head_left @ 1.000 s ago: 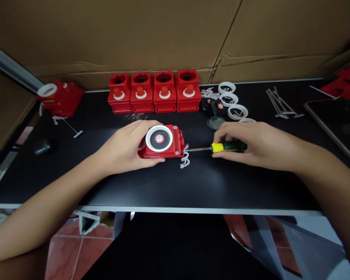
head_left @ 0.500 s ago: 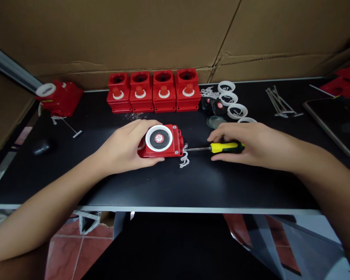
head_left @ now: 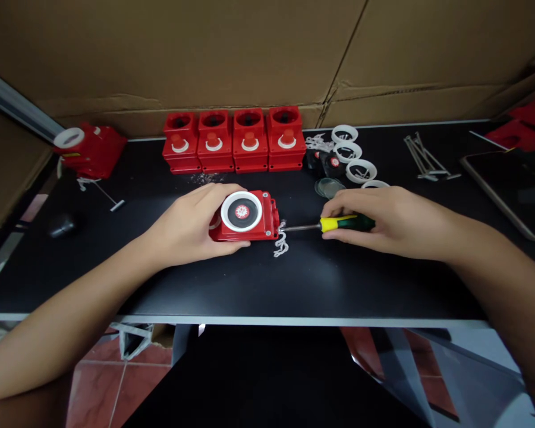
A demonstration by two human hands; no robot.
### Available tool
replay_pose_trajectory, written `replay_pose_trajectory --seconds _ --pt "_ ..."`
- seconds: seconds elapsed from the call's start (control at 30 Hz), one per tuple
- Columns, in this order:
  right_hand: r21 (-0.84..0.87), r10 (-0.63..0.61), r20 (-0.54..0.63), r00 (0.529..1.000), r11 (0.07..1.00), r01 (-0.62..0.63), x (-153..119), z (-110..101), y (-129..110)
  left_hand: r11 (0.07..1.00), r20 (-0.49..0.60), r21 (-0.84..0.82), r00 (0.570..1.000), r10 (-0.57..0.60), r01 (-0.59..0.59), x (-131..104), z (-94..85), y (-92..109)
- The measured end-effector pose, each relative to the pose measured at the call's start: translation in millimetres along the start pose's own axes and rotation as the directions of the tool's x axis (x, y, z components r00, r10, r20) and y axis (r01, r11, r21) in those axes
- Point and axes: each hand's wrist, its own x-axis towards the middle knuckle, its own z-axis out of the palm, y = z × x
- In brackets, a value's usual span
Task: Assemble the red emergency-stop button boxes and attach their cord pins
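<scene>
My left hand grips a red plastic box from its left side, thumb along the front and fingers behind. On the box's top is a white ring around a black disc with a red-and-white emblem. My right hand is closed around a screwdriver with a yellow and dark green handle. Its shaft points left, and the tip meets the box's right end beside a white chain. Exactly where the tip sits is hidden by the chain.
Several red boxes stand in a row at the back. White rings, clear discs and T-shaped metal rods lie to the right, near a dark tablet-like slab. Another red box and a black object are at left.
My right hand's fingers have closed in around the screwdriver handle, which has turned slightly. The box and my left hand stay nearly in place.
</scene>
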Motion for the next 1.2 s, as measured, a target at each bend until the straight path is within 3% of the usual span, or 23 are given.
replay_pose_trajectory --seconds 0.37,0.57,0.83,1.2 --pt "-0.006 -0.010 0.006 1.000 1.000 0.010 0.9 1.1 -4.5 1.000 0.002 -0.025 1.000 0.011 -0.011 0.4 -1.5 1.6" --pt "0.036 0.011 -0.051 0.999 0.999 -0.009 -0.7 3.0 -1.4 0.999 -0.010 -0.032 0.999 0.030 -0.031 0.7 -1.1 1.9" --pt "-0.016 -0.165 -0.123 0.979 0.986 0.165 1.9 1.6 -0.8 0.998 -0.021 0.003 0.998 0.062 -0.062 -0.4 -0.3 1.6" --pt "-0.082 -0.151 -0.060 0.987 0.986 0.146 -2.5 -0.6 -3.5 0.998 -0.026 -0.017 0.998 0.065 -0.065 0.3 -1.3 2.6"
